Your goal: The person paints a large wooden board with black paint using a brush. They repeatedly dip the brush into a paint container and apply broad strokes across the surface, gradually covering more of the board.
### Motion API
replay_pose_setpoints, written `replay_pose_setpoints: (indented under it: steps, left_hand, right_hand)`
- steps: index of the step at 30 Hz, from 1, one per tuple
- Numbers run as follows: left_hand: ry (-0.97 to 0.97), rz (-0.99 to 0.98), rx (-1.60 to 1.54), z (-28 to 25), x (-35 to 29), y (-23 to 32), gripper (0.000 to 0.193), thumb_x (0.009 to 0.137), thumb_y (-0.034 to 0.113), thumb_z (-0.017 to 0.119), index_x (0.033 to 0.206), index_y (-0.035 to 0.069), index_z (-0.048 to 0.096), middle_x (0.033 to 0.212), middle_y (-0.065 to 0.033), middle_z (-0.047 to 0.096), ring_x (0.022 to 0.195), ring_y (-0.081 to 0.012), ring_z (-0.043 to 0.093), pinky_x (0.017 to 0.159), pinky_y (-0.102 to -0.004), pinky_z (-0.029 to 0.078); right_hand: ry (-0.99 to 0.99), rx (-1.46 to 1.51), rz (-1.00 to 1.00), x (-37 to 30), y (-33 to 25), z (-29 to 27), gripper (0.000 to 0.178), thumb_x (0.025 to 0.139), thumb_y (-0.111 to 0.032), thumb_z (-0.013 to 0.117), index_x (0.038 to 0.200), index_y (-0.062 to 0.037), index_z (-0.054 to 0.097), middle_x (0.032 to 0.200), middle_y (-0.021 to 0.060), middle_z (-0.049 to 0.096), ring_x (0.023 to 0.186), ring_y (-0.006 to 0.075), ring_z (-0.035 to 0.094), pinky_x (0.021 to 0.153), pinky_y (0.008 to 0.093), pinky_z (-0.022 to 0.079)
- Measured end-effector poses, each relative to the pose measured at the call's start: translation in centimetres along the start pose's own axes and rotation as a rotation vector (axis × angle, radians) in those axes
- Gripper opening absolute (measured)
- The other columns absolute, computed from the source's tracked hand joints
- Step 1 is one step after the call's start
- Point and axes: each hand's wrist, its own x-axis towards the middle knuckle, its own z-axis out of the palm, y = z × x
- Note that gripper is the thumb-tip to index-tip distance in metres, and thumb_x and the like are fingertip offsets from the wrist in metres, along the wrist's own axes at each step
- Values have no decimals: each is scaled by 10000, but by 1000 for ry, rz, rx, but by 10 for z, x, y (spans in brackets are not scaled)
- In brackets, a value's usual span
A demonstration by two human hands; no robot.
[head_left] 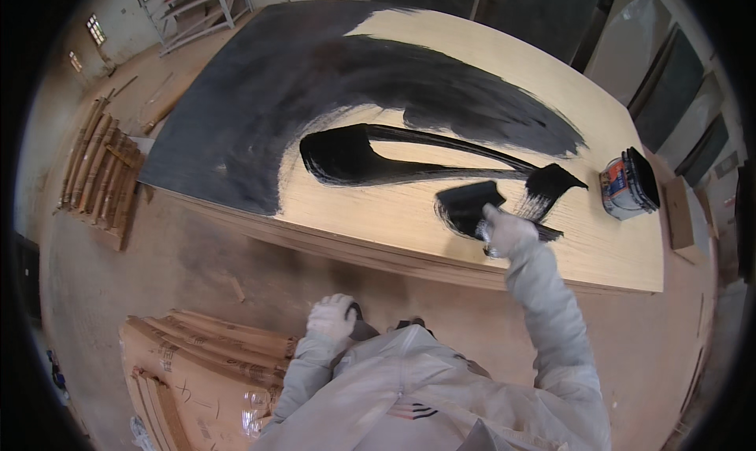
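My right hand [510, 234], in a pale glove and smeared by motion, grips a flat spreading tool whose exact kind I cannot make out. Wet black paint [465, 201] lies beside the fingers, on the pale wood panel [354, 215]. Looping black strokes run across the panel's middle, while its left side carries a duller dark coat. My left hand [331, 317], gloved too, rests on my bent knee with its fingers laid over it, holding nothing. At the panel's right end stands a paint bucket [626, 187] with black-smeared sides.
The panel tops a stack of boards [331, 246]. Flattened cardboard [197, 380] lies at my lower left. Wrapped brown bundles [98, 167] sit on the floor at far left, near a white metal rack [197, 10]. A cardboard box [687, 219] stands beyond the bucket; dark panels [543, 14] lean behind.
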Motion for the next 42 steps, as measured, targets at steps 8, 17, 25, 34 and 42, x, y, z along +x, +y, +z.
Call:
replay_pose_setpoints:
  steps: [8, 17, 25, 34, 42]
  left_hand:
    - [-26, -229, 93, -6, -29, -103, 258, 940, 277, 661, 1144, 139, 736, 1169, -110, 742, 1140, -343, 677, 989, -491, 532]
    - [-217, -23, 112, -26, 37, -103, 308, 957, 325, 647, 1182, 132, 733, 1200, -122, 737, 1167, -338, 674, 1011, -481, 524]
    - [-129, 73, -25, -32, 61, -98, 270, 969, 289, 643, 1190, 154, 722, 1196, -100, 742, 1162, -339, 675, 1007, -477, 535]
    - [-446, -233, -4, 33, 34, -179, 314, 964, 373, 652, 1157, 148, 754, 1156, -153, 771, 1135, -385, 714, 961, -515, 572]
    - [-383, -649, -433, 136, 27, -257, 431, 970, 402, 650, 1295, 142, 762, 1260, -218, 748, 1205, -396, 708, 1050, -478, 552]
  right_hand:
    - [74, 56, 286, 8, 79, 25, 546, 1024, -254, 531, 1541, -76, 543, 1303, 251, 728, 1244, 429, 686, 1097, 509, 517]
    - [262, 88, -270, -25, -227, 57, 489, 1033, -228, 543, 1485, -42, 568, 840, 198, 762, 781, 377, 762, 711, 525, 600]
    - [661, -121, -291, -60, -180, 83, 546, 950, -218, 686, 1491, -159, 637, 673, 19, 665, 610, 246, 685, 617, 447, 580]
    - [-58, -37, -16, -77, -200, 44, 608, 1055, -295, 543, 1628, -124, 437, 1015, 187, 790, 924, 372, 774, 861, 532, 590]
    - [-166, -86, -182, 6, -306, -3, 563, 1083, -203, 395, 1630, -74, 426, 1166, 224, 778, 1043, 401, 768, 923, 507, 593]
